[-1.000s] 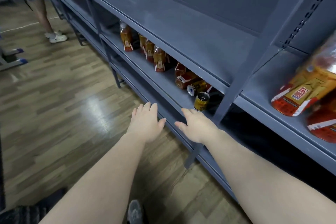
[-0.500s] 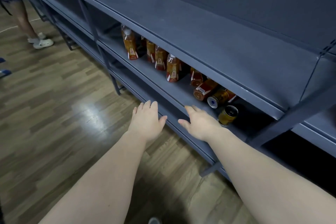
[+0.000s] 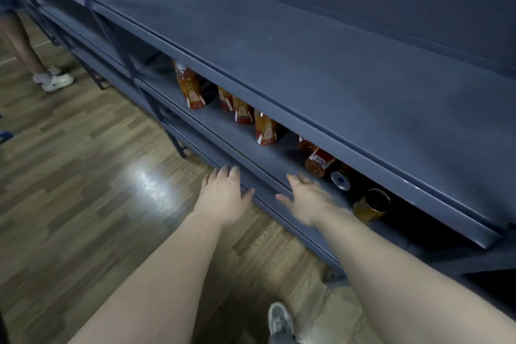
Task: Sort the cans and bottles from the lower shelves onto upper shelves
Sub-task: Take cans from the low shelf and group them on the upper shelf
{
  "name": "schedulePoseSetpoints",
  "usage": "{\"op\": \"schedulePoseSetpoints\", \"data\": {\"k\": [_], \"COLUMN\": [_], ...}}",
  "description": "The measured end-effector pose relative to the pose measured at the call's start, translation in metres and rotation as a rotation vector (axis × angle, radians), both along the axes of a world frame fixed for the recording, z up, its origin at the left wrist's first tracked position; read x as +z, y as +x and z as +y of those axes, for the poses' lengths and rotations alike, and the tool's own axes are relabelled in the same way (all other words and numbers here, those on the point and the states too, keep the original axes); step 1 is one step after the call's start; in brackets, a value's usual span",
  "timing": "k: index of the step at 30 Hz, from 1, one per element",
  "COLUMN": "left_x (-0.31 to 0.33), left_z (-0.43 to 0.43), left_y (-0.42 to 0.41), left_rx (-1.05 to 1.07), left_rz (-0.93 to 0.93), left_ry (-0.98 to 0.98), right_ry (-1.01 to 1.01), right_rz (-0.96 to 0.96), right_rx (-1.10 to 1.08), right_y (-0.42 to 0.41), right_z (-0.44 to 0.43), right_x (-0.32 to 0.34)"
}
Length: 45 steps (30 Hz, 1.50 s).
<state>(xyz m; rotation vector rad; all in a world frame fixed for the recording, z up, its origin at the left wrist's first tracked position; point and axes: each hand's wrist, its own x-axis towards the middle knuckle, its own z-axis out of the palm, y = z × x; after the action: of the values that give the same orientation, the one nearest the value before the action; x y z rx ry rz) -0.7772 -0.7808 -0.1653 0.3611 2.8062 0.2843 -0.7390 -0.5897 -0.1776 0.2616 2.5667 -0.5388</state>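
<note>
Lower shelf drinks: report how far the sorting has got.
Done: nothing shows; the wide grey metal upper shelf holds no drinks in view. In hand: nothing; the left hand and right hand reach open toward the grey lower shelf, the right near a gold can on its side. Left: that can, a blue-ended can, and the orange bottles, standing or toppled.
</note>
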Motion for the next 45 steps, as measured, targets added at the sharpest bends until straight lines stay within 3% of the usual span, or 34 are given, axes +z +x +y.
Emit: {"op": "schedulePoseSetpoints", "data": {"k": [14,31,38,45], "left_x": [-0.030,-0.060,-0.076,-0.118], "left_z": [0.050,0.115,0.160,0.205], "left_y": [-0.065,-0.064,-0.057,-0.057], "left_rx": [-0.286,-0.660,-0.737,-0.811], "left_rz": [-0.089,-0.171,-0.087,0.172], "left_ry": [0.012,0.006,0.062,0.221], "right_ry": [0.112,0.242,0.257,0.174], "right_rz": [-0.031,0.004,-0.001,0.267], "right_rx": [-0.226,-0.599,-0.750,-0.873], "right_y": [-0.009,0.050,0.067,0.056], "right_z": [0.032,0.049,0.081,0.104], "right_x": [-0.016,-0.034,-0.053,-0.105]}}
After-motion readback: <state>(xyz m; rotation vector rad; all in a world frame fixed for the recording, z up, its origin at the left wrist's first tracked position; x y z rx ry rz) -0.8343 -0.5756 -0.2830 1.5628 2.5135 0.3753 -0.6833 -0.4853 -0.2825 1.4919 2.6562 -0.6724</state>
